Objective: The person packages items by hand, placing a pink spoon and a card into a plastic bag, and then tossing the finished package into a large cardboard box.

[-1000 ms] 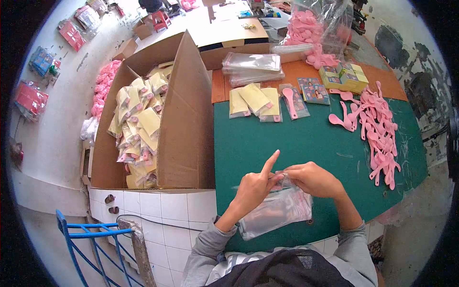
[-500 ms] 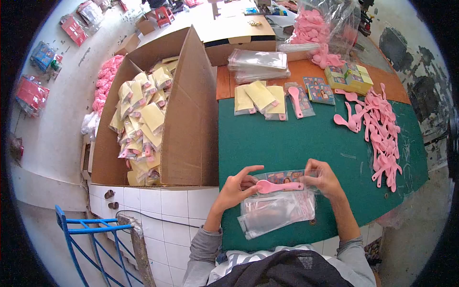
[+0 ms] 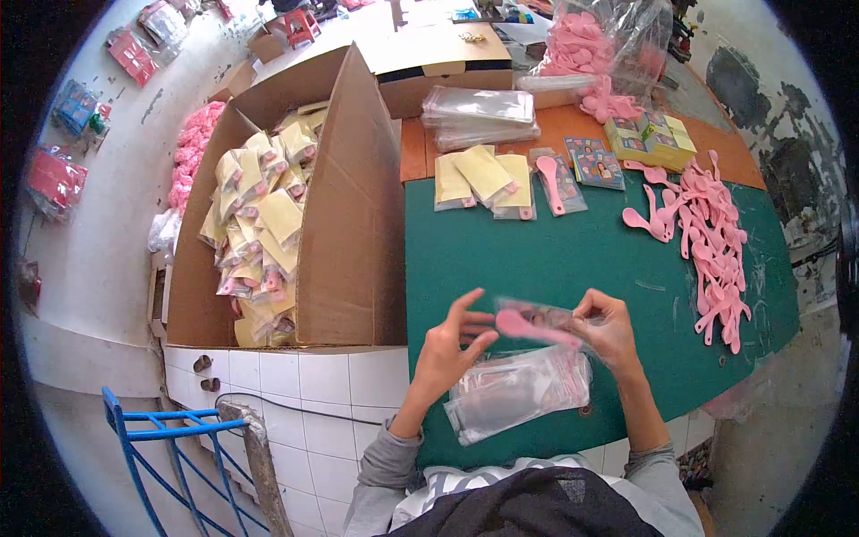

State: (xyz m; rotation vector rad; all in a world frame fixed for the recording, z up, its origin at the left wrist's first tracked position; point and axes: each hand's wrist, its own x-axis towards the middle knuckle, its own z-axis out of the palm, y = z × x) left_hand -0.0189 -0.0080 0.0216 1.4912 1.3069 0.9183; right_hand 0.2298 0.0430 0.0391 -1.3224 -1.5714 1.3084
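A clear plastic bag with a printed card and a pink spoon (image 3: 535, 329) inside hangs tilted over the green table, blurred by motion. My right hand (image 3: 610, 329) pinches it at its right end. Just left of the spoon's bowl, my left hand (image 3: 452, 347) is open, thumb and fingers spread apart. Under both hands lies a stack of clear plastic bags (image 3: 519, 389), close to the table's front edge.
A large cardboard box (image 3: 353, 224) of filled packets (image 3: 282, 215) stands left of the green table (image 3: 519, 259). Loose pink spoons (image 3: 711, 251) lie right. Finished packets (image 3: 483, 179), card stacks (image 3: 653, 143) and plastic bags (image 3: 479, 112) sit at the back. A blue metal frame (image 3: 170, 422) stands lower left.
My left hand has let go of the bagged spoon and spread its fingers. My right hand has swung the bag, so its right end now tilts down.
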